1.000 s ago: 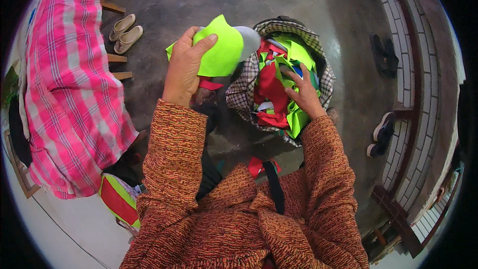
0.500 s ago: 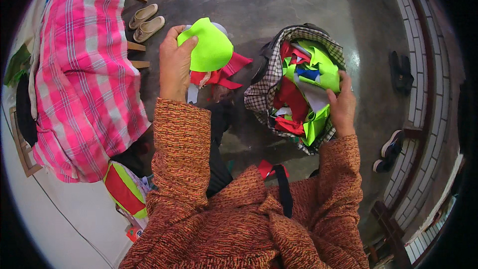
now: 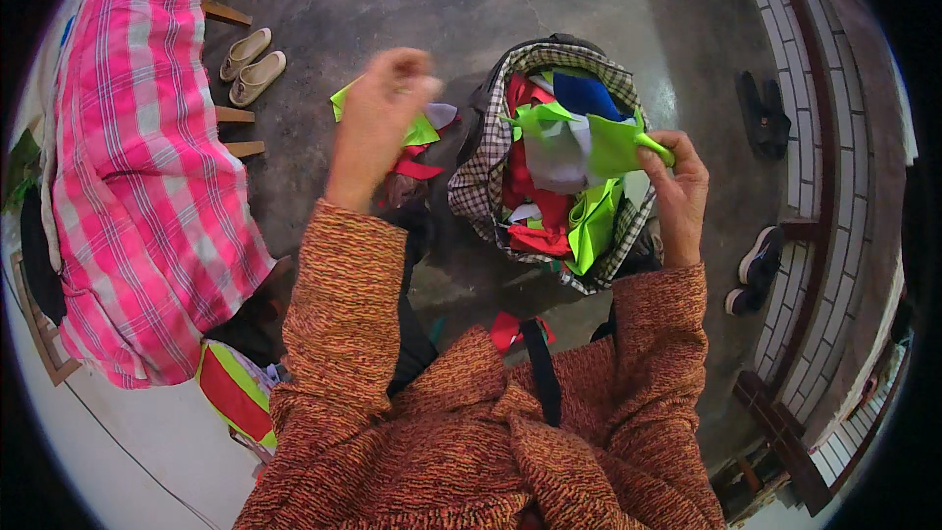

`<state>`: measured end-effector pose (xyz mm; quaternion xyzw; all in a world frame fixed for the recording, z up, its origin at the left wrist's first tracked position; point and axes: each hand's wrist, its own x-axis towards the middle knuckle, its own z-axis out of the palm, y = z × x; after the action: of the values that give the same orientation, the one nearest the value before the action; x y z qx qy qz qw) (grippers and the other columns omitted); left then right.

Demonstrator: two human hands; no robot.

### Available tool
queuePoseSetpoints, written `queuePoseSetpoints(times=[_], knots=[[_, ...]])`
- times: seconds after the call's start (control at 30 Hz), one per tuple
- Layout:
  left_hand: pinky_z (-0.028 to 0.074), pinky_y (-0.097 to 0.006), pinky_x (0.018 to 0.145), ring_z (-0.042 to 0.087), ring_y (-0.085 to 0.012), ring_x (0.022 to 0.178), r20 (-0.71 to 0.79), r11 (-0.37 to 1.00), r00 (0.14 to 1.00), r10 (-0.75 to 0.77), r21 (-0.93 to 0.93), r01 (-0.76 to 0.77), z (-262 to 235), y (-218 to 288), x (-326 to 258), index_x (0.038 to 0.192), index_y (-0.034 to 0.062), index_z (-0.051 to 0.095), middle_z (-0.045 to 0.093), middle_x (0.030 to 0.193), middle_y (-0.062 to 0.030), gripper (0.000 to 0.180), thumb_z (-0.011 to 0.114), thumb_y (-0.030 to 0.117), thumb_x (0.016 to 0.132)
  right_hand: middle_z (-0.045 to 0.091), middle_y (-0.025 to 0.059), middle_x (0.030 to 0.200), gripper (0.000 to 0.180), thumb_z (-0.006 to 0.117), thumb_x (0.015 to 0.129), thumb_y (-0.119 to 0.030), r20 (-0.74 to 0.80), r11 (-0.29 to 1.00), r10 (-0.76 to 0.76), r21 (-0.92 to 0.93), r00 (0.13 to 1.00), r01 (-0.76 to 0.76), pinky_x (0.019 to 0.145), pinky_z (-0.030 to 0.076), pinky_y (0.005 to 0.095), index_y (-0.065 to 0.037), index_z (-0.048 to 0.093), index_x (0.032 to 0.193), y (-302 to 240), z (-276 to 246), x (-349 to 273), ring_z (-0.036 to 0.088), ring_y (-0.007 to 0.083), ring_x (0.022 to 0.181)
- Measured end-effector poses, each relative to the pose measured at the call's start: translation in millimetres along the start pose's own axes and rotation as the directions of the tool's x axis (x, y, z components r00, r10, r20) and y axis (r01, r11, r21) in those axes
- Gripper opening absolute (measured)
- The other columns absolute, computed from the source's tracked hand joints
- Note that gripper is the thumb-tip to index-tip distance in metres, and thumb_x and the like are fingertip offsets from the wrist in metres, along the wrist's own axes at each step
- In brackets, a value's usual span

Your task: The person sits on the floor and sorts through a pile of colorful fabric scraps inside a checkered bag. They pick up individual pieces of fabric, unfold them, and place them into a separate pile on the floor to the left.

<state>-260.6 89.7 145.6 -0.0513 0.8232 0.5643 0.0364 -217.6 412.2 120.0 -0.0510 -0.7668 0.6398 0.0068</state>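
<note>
The fabric scrap [image 3: 614, 145] on the right is vivid lime green. Nearby, a blue piece [image 3: 586, 96] is deep royal, a folded piece [image 3: 535, 238] bright red, a flat piece [image 3: 554, 159] pale grey. The bag lining [image 3: 469, 191] carries a dark-and-white check. The blanket [image 3: 147, 177] is hot pink and white plaid; the jacket [image 3: 461, 412], flecked rust-orange and black; the slip-on shoes [image 3: 258, 79], beige.
</note>
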Motion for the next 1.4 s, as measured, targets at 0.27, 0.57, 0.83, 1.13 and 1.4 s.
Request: queuePoseSetpoints(times=[0.27,0.57,0.83,1.13,1.4], knots=[[0.038,-0.037,0.099,0.048,-0.0242,0.119,0.398,0.993,0.912,0.1,-0.096,-0.067,77,20,-22,0.133,0.0064,0.041,0.051,0.126,-0.0141,0.079,0.079,0.028,0.067,0.061,0.0052,0.103,0.021,0.057,0.089,-0.01,0.1,0.785,0.1,0.603,0.99,-0.141,0.084,0.046,0.0264,-0.003,0.052,0.109,-19,-1,-8,0.058,0.0129,0.092],[0.043,-0.029,0.092,0.057,-0.0139,0.1,0.739,0.787,0.674,0.019,-0.427,0.446,93,27,-32,0.121,0.0018,0.054,0.062,0.11,-0.0042,0.049,0.073,0.015,0.078,0.058,0.0087,0.114,0.028,0.051,0.093,-0.012,0.225,0.697,0.118,0.675,0.967,-0.242,0.087,0.047,0.0279,-0.004,0.048,0.119,-37,18,-21,0.058,0.0162,0.1],[0.045,-0.027,0.089,0.06,-0.012,0.098,0.702,0.605,0.71,-0.047,-0.546,0.58,84,29,-30,0.122,-0.0007,0.053,0.063,0.11,-0.0054,0.041,0.059,0.025,0.09,0.059,0.006,0.108,0.026,0.05,0.094,-0.015,0.04,0.801,0.114,0.587,0.993,-0.116,0.085,0.046,0.0253,-0.004,0.049,0.117,-23,19,-10,0.057,0.0126,0.098],[0.044,-0.026,0.09,0.056,-0.0107,0.101,0.608,0.697,0.792,0.056,-0.592,0.405,86,30,-32,0.125,0.0031,0.053,0.062,0.111,-0.0027,0.035,0.054,0.019,0.093,0.053,0.0135,0.125,0.041,0.039,0.098,-0.03,0.244,0.273,0.278,0.907,0.929,-0.32,0.098,0.042,0.0364,-0.004,0.043,0.129,-40,36,-19,0.053,0.0252,0.112],[0.043,-0.024,0.084,0.057,-0.0111,0.093,0.461,0.931,0.864,0.201,-0.364,-0.023,94,11,-29,0.112,0.0004,0.059,0.062,0.1,-0.0023,0.023,0.056,0.008,0.091,0.052,0.0107,0.125,0.046,0.051,0.093,-0.034,0.376,0.276,0.186,0.867,0.908,-0.416,0.1,0.04,0.0397,-0.005,0.045,0.128,2,47,-37,0.051,0.023,0.115]])
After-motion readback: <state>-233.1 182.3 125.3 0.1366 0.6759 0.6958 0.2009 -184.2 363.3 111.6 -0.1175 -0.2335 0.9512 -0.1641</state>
